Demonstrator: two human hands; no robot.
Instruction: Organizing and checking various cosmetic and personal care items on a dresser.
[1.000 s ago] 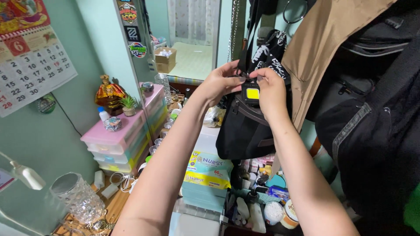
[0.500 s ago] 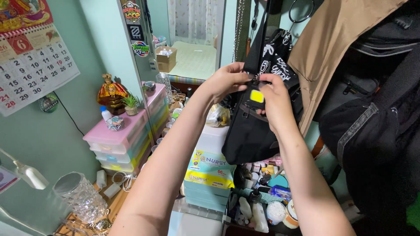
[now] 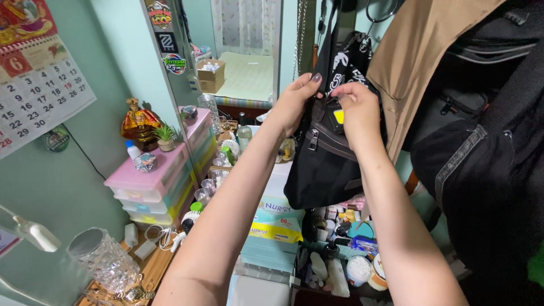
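Left hand (image 3: 296, 102): raised, fingers curled closed over the upper left edge of the black bag (image 3: 323, 164), thumb behind the fabric, dark-painted nails visible. Right hand (image 3: 358, 110): just beside the left, fingers pinched shut on a small black and yellow tag-like item (image 3: 338, 116) at the top of the bag; only a sliver of yellow shows past the fingers, so what the item is cannot be told. The two hands are close, nearly touching at the fingertips.

Black bag: hangs by its strap in front of the mirror edge, above the cluttered desk, slightly tilted; a metal zipper pull (image 3: 312, 139) dangles on its front.

Surroundings, left to right: wall calendar (image 3: 35, 73) on the green wall; clear cut-glass jar (image 3: 105, 260) at lower left; pink-topped plastic drawer unit (image 3: 156, 184) carrying a small figurine (image 3: 137, 123) and a potted succulent (image 3: 166, 136); mirror (image 3: 238, 56) with stickers on its frame; pack of wipes (image 3: 276, 221) under the bag, with small bottles and containers beside it; tan garment (image 3: 422, 62) hanging just right of the bag; dark backpack (image 3: 487, 170) at far right.
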